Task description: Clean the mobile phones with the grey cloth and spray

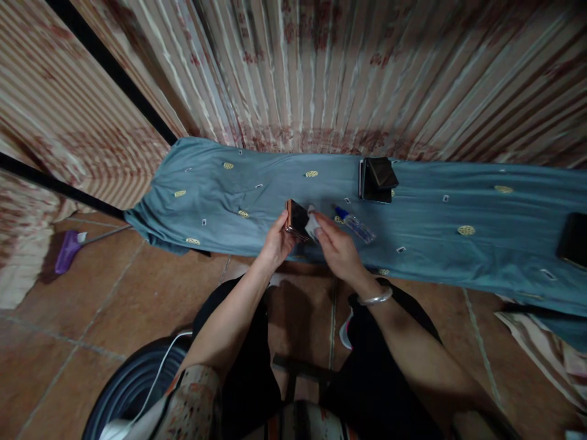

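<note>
My left hand (277, 240) is closed round a small dark phone with a copper-coloured edge (297, 219), held tilted above the front edge of a table covered in blue cloth (435, 214). My right hand (336, 244) pinches a small white wipe or cloth (312, 226) against the phone's right side. A silver bangle (376, 298) sits on my right wrist. Just right of my hands a small clear bottle with a blue cap (354, 223) lies on the cloth.
A dark device with a folded case (376, 179) rests at the back of the table. Another dark object (573, 239) lies at the right edge. Striped curtains hang behind. A purple broom (68, 249) lies on the tiled floor at left.
</note>
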`<state>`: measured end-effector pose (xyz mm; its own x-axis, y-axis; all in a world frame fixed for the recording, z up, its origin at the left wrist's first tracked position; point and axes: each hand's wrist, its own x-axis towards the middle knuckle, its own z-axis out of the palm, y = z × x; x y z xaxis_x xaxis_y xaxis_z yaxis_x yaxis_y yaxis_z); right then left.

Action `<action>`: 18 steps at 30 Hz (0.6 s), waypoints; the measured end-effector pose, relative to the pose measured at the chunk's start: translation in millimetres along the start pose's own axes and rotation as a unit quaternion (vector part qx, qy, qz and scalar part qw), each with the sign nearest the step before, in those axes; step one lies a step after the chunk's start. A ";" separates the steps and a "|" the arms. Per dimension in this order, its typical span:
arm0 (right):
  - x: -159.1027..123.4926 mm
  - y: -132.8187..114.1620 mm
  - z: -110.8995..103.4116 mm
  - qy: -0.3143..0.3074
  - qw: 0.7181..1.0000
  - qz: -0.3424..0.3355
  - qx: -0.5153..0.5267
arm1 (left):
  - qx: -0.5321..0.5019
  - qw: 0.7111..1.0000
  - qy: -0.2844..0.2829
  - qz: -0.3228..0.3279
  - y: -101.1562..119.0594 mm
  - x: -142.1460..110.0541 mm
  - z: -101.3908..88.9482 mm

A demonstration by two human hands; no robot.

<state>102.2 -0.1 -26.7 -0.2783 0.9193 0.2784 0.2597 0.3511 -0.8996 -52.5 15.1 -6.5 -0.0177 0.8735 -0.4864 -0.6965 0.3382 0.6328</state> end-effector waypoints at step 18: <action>4.6 13.1 34.1 -0.063 0.982 -0.068 -0.166 | -0.051 0.998 0.000 -0.026 -10.8 -17.4 3.5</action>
<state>72.8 2.6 -48.7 -0.4381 0.8380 0.3252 0.4934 0.5266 -0.6923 -42.1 -2.5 -2.7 0.0198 0.8555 -0.5174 -0.7654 0.3459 0.5427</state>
